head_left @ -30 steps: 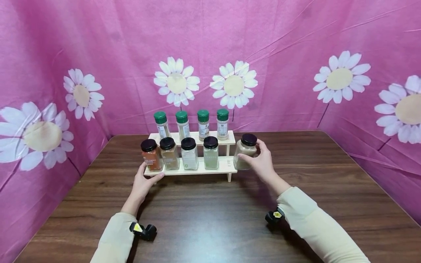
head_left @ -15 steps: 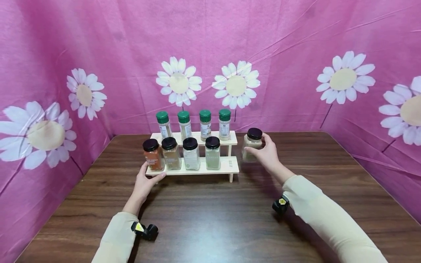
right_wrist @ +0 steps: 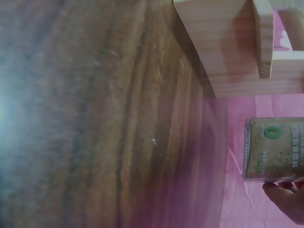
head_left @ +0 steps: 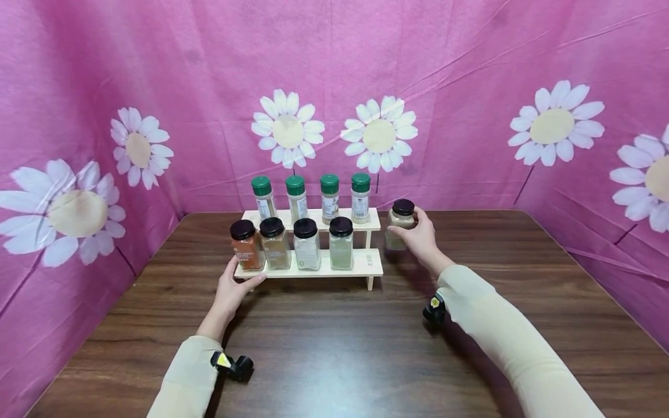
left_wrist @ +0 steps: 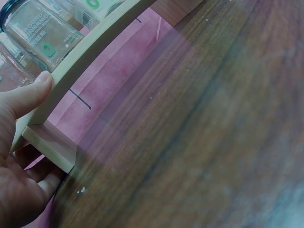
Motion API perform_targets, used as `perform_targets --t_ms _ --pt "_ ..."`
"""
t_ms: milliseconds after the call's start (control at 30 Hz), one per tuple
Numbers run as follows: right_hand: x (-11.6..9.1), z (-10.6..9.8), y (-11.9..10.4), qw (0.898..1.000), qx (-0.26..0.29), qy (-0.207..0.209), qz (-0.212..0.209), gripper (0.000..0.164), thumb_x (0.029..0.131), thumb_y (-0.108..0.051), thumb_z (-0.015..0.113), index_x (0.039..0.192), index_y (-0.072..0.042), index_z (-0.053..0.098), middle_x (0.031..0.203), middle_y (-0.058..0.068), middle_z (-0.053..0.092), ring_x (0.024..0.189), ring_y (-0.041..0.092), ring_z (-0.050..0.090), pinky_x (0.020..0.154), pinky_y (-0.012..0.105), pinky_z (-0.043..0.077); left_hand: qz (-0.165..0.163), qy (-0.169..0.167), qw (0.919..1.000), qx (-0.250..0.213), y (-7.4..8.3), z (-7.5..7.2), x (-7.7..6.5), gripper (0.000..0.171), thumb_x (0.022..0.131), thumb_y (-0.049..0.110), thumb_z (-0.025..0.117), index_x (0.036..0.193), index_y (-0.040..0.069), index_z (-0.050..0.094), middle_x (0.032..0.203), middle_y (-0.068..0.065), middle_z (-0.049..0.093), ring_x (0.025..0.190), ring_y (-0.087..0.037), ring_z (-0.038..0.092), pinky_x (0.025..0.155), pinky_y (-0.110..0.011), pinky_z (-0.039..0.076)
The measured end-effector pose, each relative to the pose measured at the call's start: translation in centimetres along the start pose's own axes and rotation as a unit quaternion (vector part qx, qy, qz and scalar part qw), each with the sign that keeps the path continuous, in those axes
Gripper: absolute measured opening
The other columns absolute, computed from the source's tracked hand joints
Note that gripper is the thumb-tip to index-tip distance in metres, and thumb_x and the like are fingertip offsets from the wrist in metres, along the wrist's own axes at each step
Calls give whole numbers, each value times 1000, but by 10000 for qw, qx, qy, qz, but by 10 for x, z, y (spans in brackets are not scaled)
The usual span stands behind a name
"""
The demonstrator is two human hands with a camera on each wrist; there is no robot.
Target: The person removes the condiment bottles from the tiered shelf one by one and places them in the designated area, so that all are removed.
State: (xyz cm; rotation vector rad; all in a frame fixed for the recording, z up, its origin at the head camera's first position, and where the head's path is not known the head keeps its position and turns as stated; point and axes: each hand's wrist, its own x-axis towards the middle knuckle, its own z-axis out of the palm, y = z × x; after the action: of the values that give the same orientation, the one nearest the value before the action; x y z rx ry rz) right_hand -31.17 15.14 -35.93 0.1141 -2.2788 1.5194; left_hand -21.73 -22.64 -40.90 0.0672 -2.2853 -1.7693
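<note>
A two-tier wooden spice rack (head_left: 360, 268) stands on the table. At its left end my left hand (head_left: 230, 293) grips the lower shelf, thumb on the front edge and fingers around the end by the leg (left_wrist: 54, 147). My right hand (head_left: 420, 238) holds a square glass spice jar (head_left: 400, 220) with a black lid and brownish contents, off the rack's right end. The right wrist view shows this jar (right_wrist: 275, 149) apart from the rack. On the lower shelf stand a red-orange jar (head_left: 248, 249), a brown jar (head_left: 276, 249), a whitish jar (head_left: 307, 249) and a pale green jar (head_left: 341, 249).
Several green-capped spice bottles (head_left: 330, 203) line the upper shelf (head_left: 373, 219). The dark wood table (head_left: 334, 348) extends in front and to both sides. A pink curtain (head_left: 449, 145) with daisies hangs behind the table.
My right hand has carried the brownish jar from beside the lower shelf's right end rightward and back, away from the rack. The left hand keeps its grip, and the head view has shifted slightly.
</note>
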Motion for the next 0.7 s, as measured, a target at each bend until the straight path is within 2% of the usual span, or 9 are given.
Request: perform_targets --t_ms 267,700 --pt "13 11 3 10000 -42 -52 18 56 64 -9 74 113 -2 48 100 15 53 89 25 48 79 35 36 30 1 10000 -85 0 -3 1 73 70 9 71 131 7 31 127 -13 37 116 -21 29 96 -35 19" --pt "22 24 12 9999 -60 68 84 52 64 -8 75 110 -4 51 101 15 56 91 26 49 83 37 34 -61 -57 9998 -191 0 -1 2 74 70 10 72 131 9 32 129 -11 36 116 -19 28 96 -34 19"
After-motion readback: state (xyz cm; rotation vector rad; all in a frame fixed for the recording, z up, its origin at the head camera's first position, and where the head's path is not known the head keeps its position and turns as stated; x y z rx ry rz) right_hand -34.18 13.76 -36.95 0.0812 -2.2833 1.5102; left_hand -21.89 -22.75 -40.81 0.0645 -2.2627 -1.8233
